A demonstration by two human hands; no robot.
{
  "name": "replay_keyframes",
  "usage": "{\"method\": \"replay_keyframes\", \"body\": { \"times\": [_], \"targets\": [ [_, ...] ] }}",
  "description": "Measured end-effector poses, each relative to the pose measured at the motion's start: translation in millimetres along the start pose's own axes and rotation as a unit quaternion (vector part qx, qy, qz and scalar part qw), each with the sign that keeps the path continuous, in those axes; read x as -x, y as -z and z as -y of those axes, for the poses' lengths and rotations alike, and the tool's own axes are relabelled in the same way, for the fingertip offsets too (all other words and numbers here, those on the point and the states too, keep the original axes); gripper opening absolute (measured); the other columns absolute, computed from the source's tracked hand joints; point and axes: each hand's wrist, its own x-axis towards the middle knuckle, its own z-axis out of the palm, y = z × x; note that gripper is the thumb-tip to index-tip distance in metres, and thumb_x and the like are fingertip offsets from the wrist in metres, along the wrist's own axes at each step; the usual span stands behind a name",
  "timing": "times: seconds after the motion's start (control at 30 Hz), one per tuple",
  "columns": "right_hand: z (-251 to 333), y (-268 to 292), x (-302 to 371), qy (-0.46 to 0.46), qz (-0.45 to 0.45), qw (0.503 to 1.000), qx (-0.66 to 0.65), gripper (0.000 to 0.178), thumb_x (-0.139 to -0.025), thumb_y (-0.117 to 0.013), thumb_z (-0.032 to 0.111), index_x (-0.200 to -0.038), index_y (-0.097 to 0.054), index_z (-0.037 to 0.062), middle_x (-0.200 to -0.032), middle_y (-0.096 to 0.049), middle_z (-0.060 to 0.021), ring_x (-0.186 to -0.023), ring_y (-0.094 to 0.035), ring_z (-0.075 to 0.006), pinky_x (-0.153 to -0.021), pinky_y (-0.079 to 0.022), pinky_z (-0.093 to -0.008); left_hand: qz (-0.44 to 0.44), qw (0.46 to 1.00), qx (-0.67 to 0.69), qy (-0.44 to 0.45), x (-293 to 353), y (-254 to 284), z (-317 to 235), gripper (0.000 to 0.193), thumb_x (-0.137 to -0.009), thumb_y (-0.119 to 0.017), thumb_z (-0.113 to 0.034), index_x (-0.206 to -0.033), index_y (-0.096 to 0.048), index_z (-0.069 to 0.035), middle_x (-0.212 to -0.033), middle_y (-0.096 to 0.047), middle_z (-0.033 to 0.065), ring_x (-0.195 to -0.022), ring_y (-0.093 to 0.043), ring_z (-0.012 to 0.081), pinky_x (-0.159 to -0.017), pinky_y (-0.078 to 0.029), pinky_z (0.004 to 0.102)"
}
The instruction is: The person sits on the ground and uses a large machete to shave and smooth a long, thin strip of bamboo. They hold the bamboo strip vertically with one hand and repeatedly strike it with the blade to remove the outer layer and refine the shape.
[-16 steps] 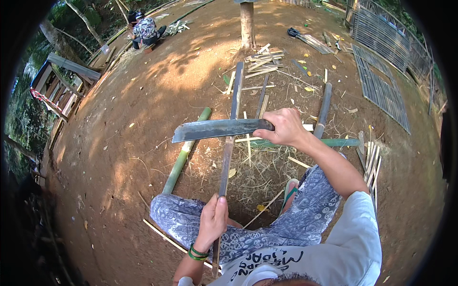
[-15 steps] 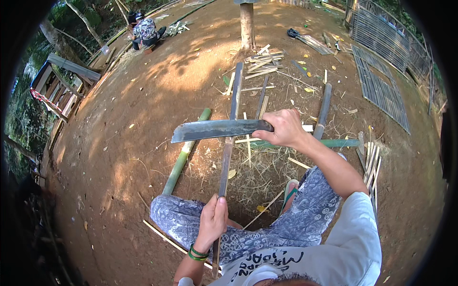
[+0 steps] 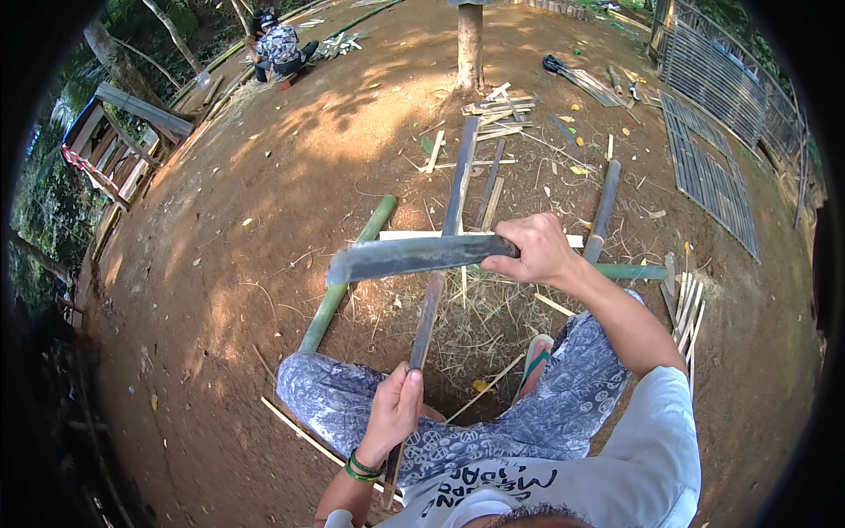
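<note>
Bamboo strip (image 3: 431, 308), long and dark, runs from the person's lap out over the ground, leaning slightly right toward its far end. Left hand (image 3: 396, 405) closed around its near part, thumb on top; green bands (image 3: 363, 468) on that wrist. Right hand (image 3: 532, 251) wrapped tight around the handle of a machete (image 3: 414, 257); blade points left, lies across the strip, tip blurred. Can't tell if the edge bites in.

Around the hands: patterned trousers (image 3: 502, 440), knees spread, one foot in a sandal (image 3: 535, 361). Curly pale shavings (image 3: 475, 326) and a yellow leaf (image 3: 481, 385) between the legs. Green bamboo pole (image 3: 327, 310) on the ground to the left, partly behind the blade; another green pole (image 3: 631, 272) crosswise at right, partly behind the right forearm. Dark pole (image 3: 604, 211) beyond it. Split pale strips (image 3: 691, 312) bunched at far right.

Surface: bare brown dirt ground (image 3: 229, 290), sun patches and leaf shadows, scattered leaves.

Farther out: heap of cut strips (image 3: 497, 114) just before a tree trunk (image 3: 471, 53). Slatted panel (image 3: 715, 176) flat on the ground at right, slatted fence (image 3: 717, 70) behind. Upper left, another person (image 3: 280, 48) sits low in a patterned shirt. Small roofed wooden structure (image 3: 110, 145) at the left edge, greenery behind. Outdoors, daylight.
</note>
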Motion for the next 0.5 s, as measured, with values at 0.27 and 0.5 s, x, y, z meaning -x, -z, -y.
{"method": "replay_keyframes", "body": {
  "times": [0.27, 0.5],
  "targets": [
    [-19, 17, -8, -0.038, -0.004, 0.999, -0.014, 0.067, -0.091, -0.055, 0.067, -0.068, -0.066, 0.0052, -0.045, -0.053, -0.0114, -0.041, -0.057, -0.0263, -0.045, -0.046, -0.0404, 0.011, 0.999, -0.013, -0.046, 7, 2, 17, 0.034, -0.110, -0.037, -0.029, -0.085, -0.046, -0.007, -0.054, -0.043, -0.0056, -0.042, -0.039, 0.0025, -0.039, -0.032, 0.0192],
    [-47, 29, -9, -0.136, -0.030, 0.988, -0.058, 0.066, -0.093, -0.054, 0.064, -0.073, -0.070, 0.0040, -0.047, -0.054, -0.0131, -0.042, -0.055, -0.0301, -0.047, -0.044, -0.0410, 0.023, 0.999, -0.042, -0.024, 27, 8, 23, 0.033, -0.109, -0.040, -0.029, -0.085, -0.047, -0.007, -0.054, -0.044, -0.0067, -0.043, -0.039, 0.0016, -0.040, -0.031, 0.0195]
  ]
}}
